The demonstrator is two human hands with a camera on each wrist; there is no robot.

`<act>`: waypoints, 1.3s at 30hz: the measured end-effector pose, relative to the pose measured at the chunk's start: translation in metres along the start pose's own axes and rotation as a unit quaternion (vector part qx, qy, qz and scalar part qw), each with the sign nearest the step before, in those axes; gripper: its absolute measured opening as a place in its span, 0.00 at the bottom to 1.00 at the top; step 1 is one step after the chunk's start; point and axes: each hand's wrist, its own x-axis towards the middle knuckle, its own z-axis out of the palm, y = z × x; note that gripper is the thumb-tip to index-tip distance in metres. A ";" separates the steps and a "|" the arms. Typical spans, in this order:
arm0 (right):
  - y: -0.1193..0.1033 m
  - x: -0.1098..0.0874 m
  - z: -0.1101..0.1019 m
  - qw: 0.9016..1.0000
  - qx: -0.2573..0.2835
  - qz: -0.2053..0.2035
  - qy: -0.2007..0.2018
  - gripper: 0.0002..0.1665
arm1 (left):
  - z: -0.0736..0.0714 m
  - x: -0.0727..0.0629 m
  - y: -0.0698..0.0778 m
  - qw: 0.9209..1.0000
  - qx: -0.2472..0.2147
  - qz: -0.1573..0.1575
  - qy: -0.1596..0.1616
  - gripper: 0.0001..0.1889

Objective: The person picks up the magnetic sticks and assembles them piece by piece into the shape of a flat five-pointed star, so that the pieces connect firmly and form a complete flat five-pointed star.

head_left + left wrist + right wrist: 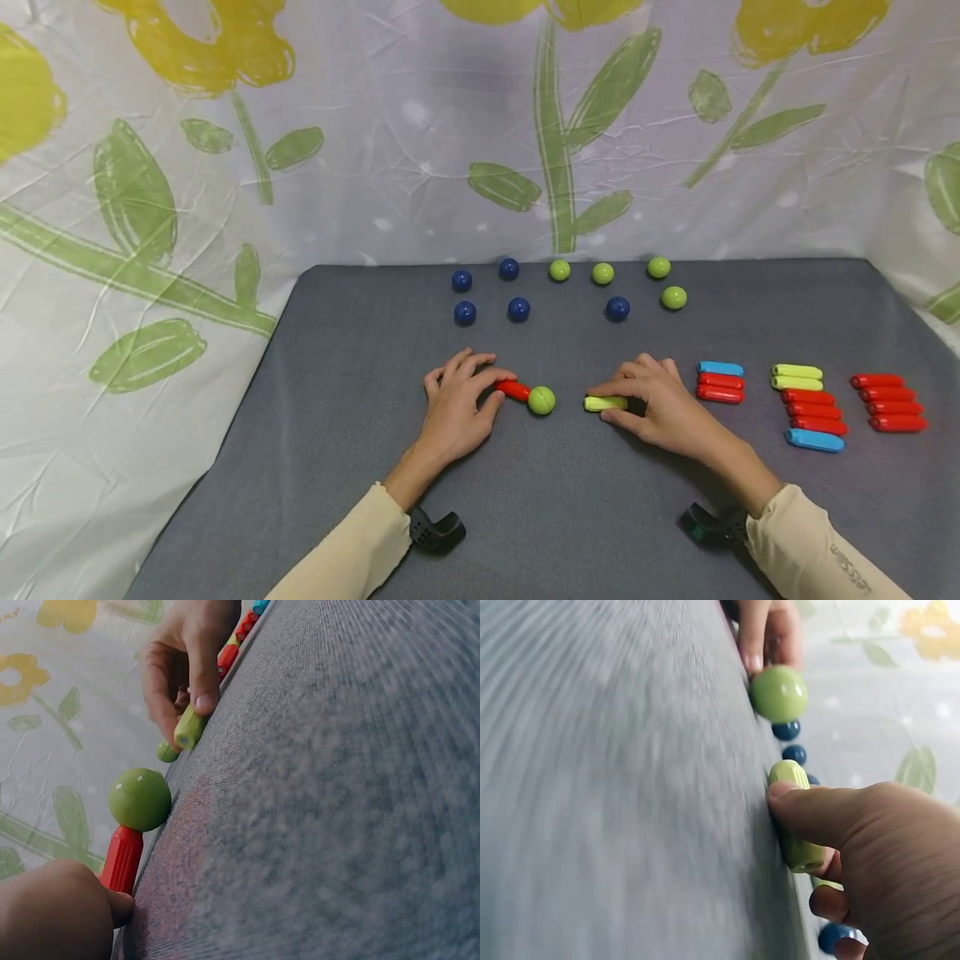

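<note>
My left hand [460, 408] pinches a red ribbed stick [513, 389] between thumb and fingers, low over the grey table. A light-green ball [542, 401] sits at the stick's right end; in the left wrist view the green ball [140, 799] meets the red stick's [122, 859] tip. To the right, my right hand [660, 404] pinches a yellow-green ribbed stick [605, 403], which points left toward the ball with a gap between them. In the right wrist view the thumb presses along the side of the yellow-green stick [789, 780].
Along the back lie several dark blue balls [518, 309] and light-green balls [602, 273]. On the right are groups of sticks: blue [721, 367] with red ones, yellow-green [797, 371] with red and blue, and a red column [892, 407]. A flowered cloth [420, 167] hangs behind the grey table [337, 367].
</note>
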 end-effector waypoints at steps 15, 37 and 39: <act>-0.022 0.009 0.030 0.996 0.079 0.051 -0.007 0.17 | 0.000 -0.001 0.003 1.000 0.008 0.001 -0.003 0.12; -0.035 0.008 0.040 0.997 0.070 0.036 0.009 0.17 | 0.000 -0.001 0.003 0.999 0.005 -0.015 0.031 0.18; -0.035 0.008 0.041 0.997 0.065 0.037 0.022 0.15 | 0.000 -0.001 0.002 0.999 0.007 -0.013 0.032 0.18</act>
